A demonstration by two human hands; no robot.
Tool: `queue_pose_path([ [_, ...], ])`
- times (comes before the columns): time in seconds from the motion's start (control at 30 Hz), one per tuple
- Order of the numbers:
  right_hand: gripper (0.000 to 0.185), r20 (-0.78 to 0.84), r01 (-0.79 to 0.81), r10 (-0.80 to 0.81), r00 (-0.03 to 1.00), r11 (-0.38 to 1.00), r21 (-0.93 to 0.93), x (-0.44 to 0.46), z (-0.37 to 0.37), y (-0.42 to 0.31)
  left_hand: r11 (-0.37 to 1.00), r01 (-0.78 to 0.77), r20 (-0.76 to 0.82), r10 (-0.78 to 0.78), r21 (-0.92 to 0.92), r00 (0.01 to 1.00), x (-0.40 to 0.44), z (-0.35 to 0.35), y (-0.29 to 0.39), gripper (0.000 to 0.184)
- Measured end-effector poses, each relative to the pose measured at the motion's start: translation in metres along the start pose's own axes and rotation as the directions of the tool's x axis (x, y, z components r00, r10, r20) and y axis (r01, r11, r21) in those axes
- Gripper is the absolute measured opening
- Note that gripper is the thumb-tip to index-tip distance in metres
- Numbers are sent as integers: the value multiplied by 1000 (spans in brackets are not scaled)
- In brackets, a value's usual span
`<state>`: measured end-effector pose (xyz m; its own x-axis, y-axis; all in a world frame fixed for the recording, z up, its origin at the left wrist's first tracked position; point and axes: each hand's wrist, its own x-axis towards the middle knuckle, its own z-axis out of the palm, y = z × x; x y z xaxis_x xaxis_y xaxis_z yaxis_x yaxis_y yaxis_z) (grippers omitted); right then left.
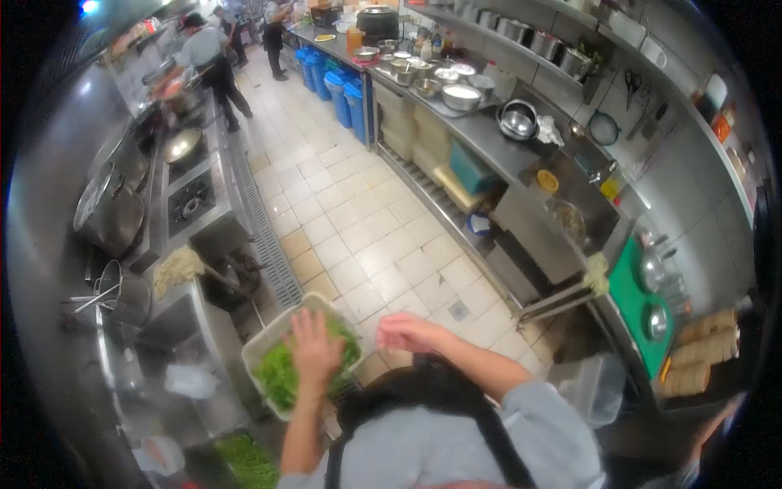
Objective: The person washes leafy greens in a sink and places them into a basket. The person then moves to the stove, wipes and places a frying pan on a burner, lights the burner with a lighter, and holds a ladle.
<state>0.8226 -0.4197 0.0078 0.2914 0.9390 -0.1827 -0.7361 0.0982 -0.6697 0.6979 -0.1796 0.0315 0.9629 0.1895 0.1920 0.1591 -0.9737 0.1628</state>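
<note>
A pale rectangular tub (252,352) holds leafy greens (278,376) at the lower middle of the view. Over the greens is my left hand (316,346), its fingers spread; whether the palm touches the leaves I cannot tell. To the right of the tub, in front of my apron, my right hand (403,332) is raised with the fingers bent together. Whether anything is in it is too blurred to make out. More chopped greens (244,460) lie at the bottom left.
On the left are a steel sink (159,346), a stove (191,204) and large pots (110,216). A counter (489,122) with bowls and a green board (639,306) line the right. A person (208,53) stands by the stove; others are farther back.
</note>
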Motion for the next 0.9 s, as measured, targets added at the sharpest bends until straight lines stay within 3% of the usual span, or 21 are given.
queue_pose_path([
  [0.03,31,5,-11,11,1000,1000,-8,-23,-9,-25,999,2,36,0,-42,999,2,3,-7,65],
  [0.07,31,-141,-7,-25,990,976,-218,-46,-10,-53,946,151,92,-130,-286,987,-1,6,-11,61],
  [0.1,31,-262,-40,-77,962,909,-414,-64,-16,-72,811,310,179,-254,-496,950,-7,4,-13,60],
  [0.13,32,-356,-68,-136,925,861,-504,-78,-34,-82,771,284,152,-241,-570,959,-19,0,-18,56],
  [0.17,33,-412,-107,-182,893,802,-588,-83,-53,-88,752,370,162,-339,-546,927,-28,-6,-12,56],
  [0.23,35,-451,-111,-231,862,782,-613,-88,-90,-92,898,328,234,-265,-293,936,-27,-16,-12,52],
  [0.27,35,-401,-129,-173,900,772,-622,-76,-96,-92,872,403,228,-348,-276,909,-23,-29,0,52],
  [0.33,32,-465,-52,-227,856,857,-513,-68,-107,-97,808,539,535,-355,-237,767,-2,-53,41,49],
  [0.37,32,-458,-77,-197,867,854,-514,-60,-111,-98,788,568,543,-377,-239,751,-3,-41,49,49],
  [0.4,31,-426,-103,-166,889,835,-540,-47,-114,-96,584,612,600,-250,-532,760,-6,-22,57,50],
  [0.43,30,-396,-124,-136,908,815,-565,-34,-117,-96,291,605,600,-116,-741,791,-5,-9,64,52],
  [0.47,32,-378,-181,-77,923,779,-600,-23,-116,-97,275,610,601,-127,-743,789,-3,-4,67,52],
  [0.5,32,-375,-194,-61,925,774,-602,-14,-123,-104,264,595,624,34,-759,781,6,1,69,54],
  [0.53,34,-371,-286,-20,929,598,-749,-6,-133,-114,252,581,629,195,-774,752,17,4,68,57],
  [0.57,37,-373,-350,16,928,385,-854,-1,-144,-122,244,586,631,189,-772,752,29,5,62,57],
  [0.63,40,-356,-332,1,935,363,-871,8,-195,-130,141,623,635,276,-770,722,64,-1,38,60],
  [0.7,38,-465,-426,-22,885,364,-828,20,-232,-152,98,638,640,247,-764,728,100,2,6,62],
  [0.77,38,-522,-465,-45,852,396,-792,32,-249,-188,198,765,733,-221,-613,644,125,24,-18,66],
  [0.8,37,-575,-493,-72,815,436,-753,40,-254,-206,269,796,683,-410,-542,604,147,15,-27,65],
  [0.83,37,-569,-487,-76,819,435,-758,49,-261,-224,271,793,678,-415,-545,607,159,22,-41,65],
  [0.9,34,-604,-436,-180,776,539,-721,67,-267,-259,339,598,389,-515,-726,764,184,45,-70,59],
])
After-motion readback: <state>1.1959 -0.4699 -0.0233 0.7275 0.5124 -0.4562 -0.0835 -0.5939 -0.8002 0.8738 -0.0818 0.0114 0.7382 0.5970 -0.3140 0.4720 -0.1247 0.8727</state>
